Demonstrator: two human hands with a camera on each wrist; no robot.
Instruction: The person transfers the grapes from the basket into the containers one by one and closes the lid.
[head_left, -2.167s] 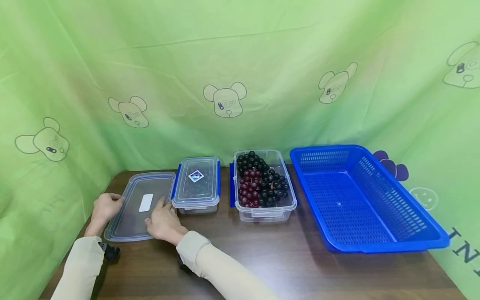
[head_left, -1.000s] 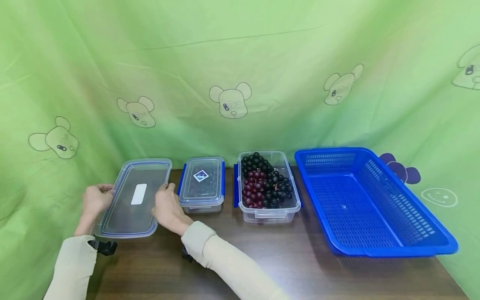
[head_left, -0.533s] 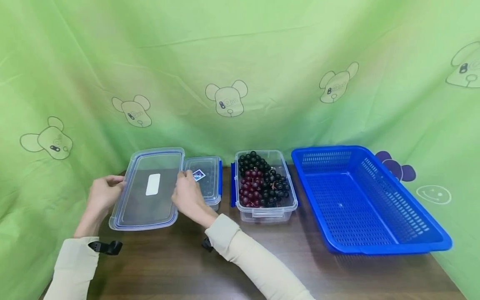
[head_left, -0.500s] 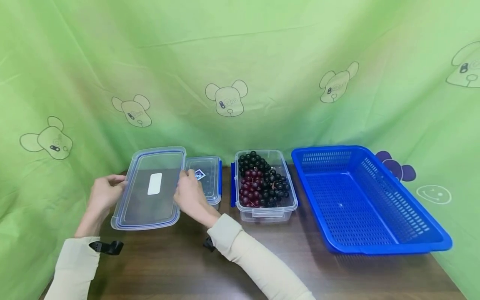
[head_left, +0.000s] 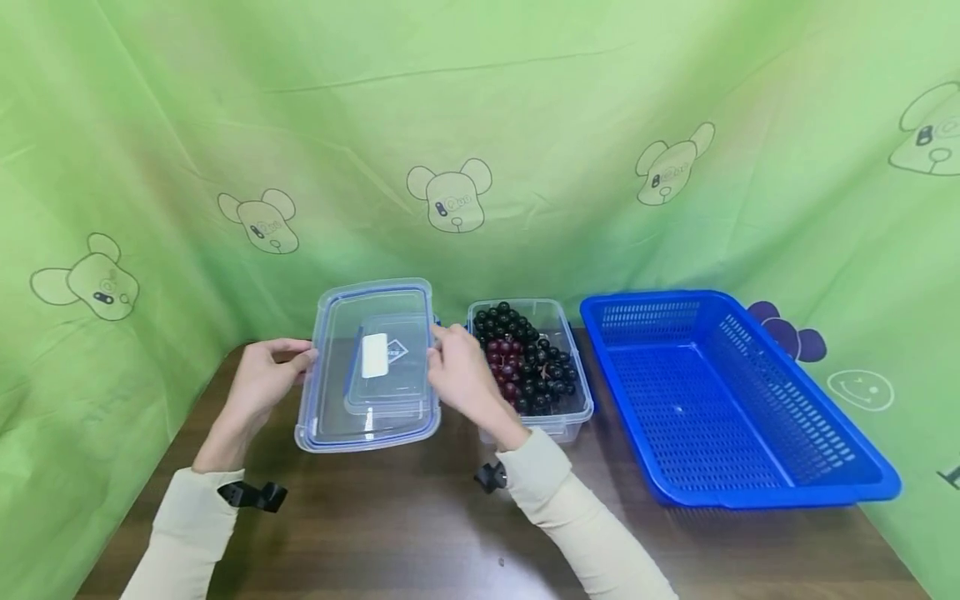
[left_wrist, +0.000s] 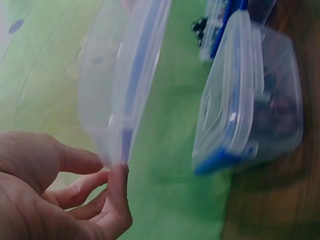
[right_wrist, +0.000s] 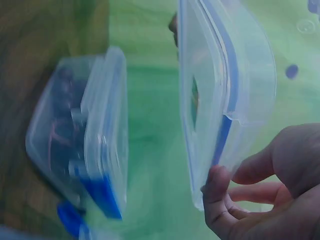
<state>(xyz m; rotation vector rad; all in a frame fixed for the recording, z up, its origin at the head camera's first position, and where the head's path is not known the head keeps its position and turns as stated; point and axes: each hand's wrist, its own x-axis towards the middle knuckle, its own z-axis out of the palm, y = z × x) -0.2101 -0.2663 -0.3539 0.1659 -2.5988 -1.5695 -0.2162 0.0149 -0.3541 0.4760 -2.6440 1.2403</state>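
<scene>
Between both hands hangs a large clear plastic lid (head_left: 345, 417) with a blue seal line and a white label. My left hand (head_left: 264, 379) pinches its left edge between thumb and fingers. At the opposite edge my right hand (head_left: 467, 371) pinches the rim in the same way. Under the lid, apart from it, a smaller lidded container (left_wrist: 275, 100) with blue clips shows through the plastic; the right wrist view has this container (right_wrist: 60, 105) on the left. To the right stands an uncovered clear container (head_left: 536, 427) holding black and red grapes (head_left: 543, 375), partly hidden by my right hand.
A big blue plastic basket (head_left: 697, 492) with slotted walls sits at the right of the brown table (head_left: 390, 533). Behind everything hangs a green curtain (head_left: 360, 125) printed with mouse heads.
The large lid was lying at the table's left; both hands have raised it and carried it rightward over the smaller container. The basket and grape container stay put.
</scene>
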